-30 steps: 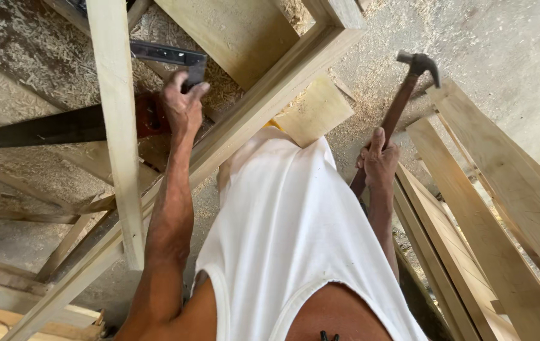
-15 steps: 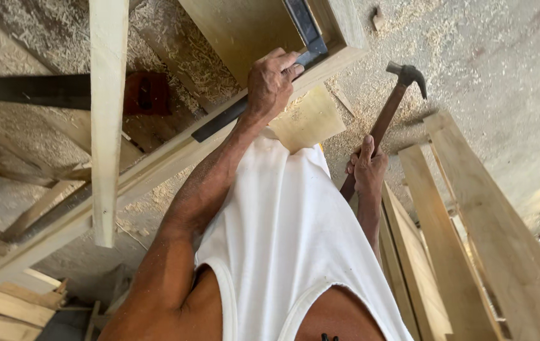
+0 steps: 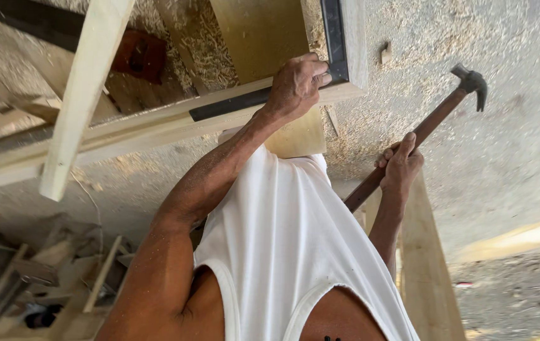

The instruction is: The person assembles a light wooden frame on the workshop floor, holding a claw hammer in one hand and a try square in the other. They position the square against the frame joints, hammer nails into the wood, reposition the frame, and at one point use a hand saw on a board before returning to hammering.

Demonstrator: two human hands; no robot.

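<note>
At the far left we are seeing a pale wooden slat [image 3: 83, 95] crossing over the long rail of a wooden frame [image 3: 124, 136], with sawdust lying thick on the floor [image 3: 510, 158] under it. Moving right, our left hand [image 3: 296, 85] is pressing down on the corner of a dark metal framing square [image 3: 333, 44], its fingers curled over the bend so that one blade is lying along the rail and the other is running up the frame's short side; this grip is closed on the square and is pinning it flat against the wood. Further right, our right hand [image 3: 401, 167] is wrapping around the brown handle of a claw hammer [image 3: 437, 117], held away from the frame with its head raised over the floor and touching nothing. We judge that we are checking the corner for squareness while the hammer is waiting in reserve. The next move, as we read it, is calling for the square to be held steady against both edges, and for any tap to be landing on the wood beside the blade, not on it.
</note>
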